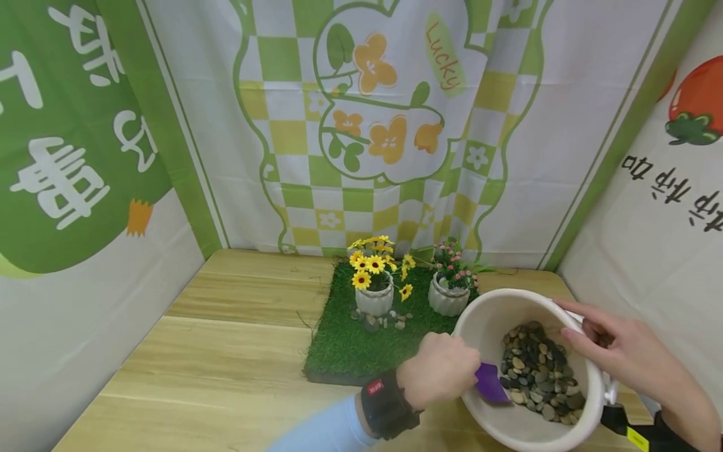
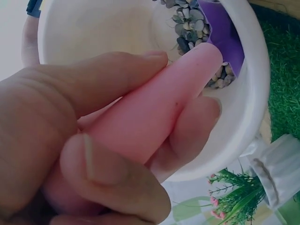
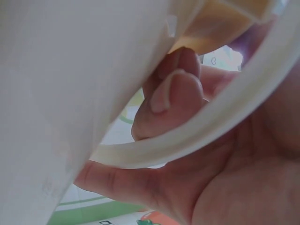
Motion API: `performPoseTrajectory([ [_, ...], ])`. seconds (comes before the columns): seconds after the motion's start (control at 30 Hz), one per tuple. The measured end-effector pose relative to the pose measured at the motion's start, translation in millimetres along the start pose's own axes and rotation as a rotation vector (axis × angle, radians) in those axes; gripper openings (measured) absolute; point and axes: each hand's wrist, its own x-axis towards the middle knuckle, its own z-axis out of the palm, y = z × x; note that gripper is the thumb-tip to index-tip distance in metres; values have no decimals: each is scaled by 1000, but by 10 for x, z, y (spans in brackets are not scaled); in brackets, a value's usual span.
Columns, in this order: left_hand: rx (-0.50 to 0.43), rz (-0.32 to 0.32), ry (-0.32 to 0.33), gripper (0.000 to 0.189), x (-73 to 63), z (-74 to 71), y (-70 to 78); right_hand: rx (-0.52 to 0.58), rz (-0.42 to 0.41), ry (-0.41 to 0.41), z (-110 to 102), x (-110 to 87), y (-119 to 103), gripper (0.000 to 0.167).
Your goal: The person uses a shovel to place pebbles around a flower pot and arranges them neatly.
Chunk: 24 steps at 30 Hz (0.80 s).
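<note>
My left hand (image 1: 440, 369) grips the pink handle (image 2: 145, 110) of a toy shovel, whose purple blade (image 1: 492, 384) is inside a white bucket (image 1: 480, 314). The blade's edge meets a heap of mixed pebbles (image 1: 539, 373) on the bucket's bottom. The bucket leans, its mouth facing me. On its right side my right hand (image 1: 627, 345) holds the rim, with the thumb over the edge. The bucket's curved white handle (image 3: 187, 140) crosses that hand in the right wrist view.
Left of the bucket lies a square of artificial turf (image 1: 361, 358) on the wooden table (image 1: 226, 351). On it stand a pot of yellow flowers (image 1: 374, 301), with several loose stones (image 1: 384, 320) at its base, and a pot of pink flowers (image 1: 449, 298). Printed curtains (image 1: 350, 125) enclose the table.
</note>
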Motion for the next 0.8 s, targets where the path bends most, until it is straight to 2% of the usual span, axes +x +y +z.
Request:
performPoseTrajectory([
  [0.4, -12, -23, -38, 16, 140, 16, 76, -13, 28, -16, -8, -1, -5, 44],
  [0.63, 19, 15, -22, 15, 151, 113, 163, -41, 59, -10, -17, -18, 10, 43],
  [0.8, 10, 32, -8, 14, 153, 173, 171, -47, 51, 12, -14, -12, 35, 44],
])
